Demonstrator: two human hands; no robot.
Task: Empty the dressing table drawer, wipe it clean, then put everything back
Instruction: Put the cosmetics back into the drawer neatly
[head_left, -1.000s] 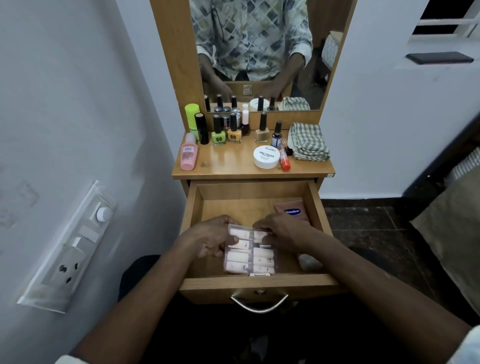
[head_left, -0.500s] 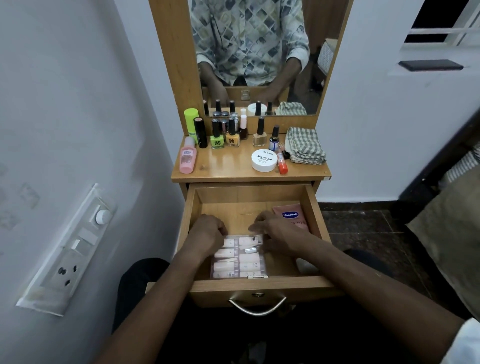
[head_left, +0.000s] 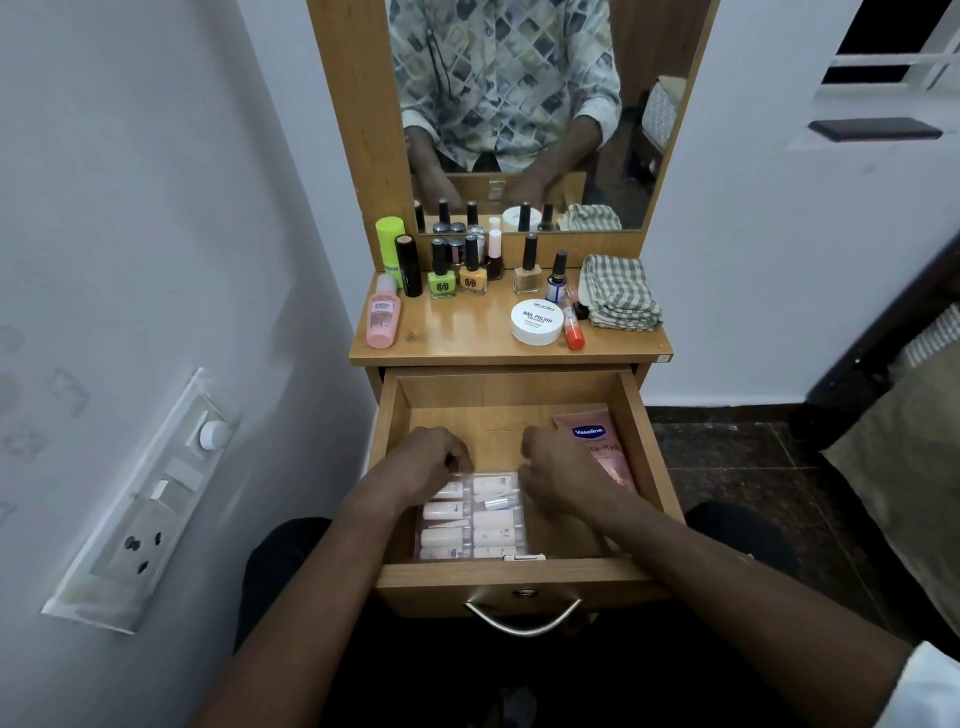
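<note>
The clear plastic case of small white bottles (head_left: 470, 519) has sunk from a slight lift and now lies flat at the front of the open wooden drawer (head_left: 385, 441), near the pink Vaseline tube (head_left: 597, 441); refilling looks barely begun, I'd say. The left hand (head_left: 434, 457) and right hand (head_left: 558, 467) reach in side by side, fingers curled over the case's far corners, gripping it

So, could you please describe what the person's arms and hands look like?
Both forearms are bare, and the left hand and right hand show no gloves, rings or watch. A pale sleeve edge shows high on the right arm. The mirror reflects a shirt with a grey, blue and cream diamond pattern, its sleeves ending near the elbows.
</note>
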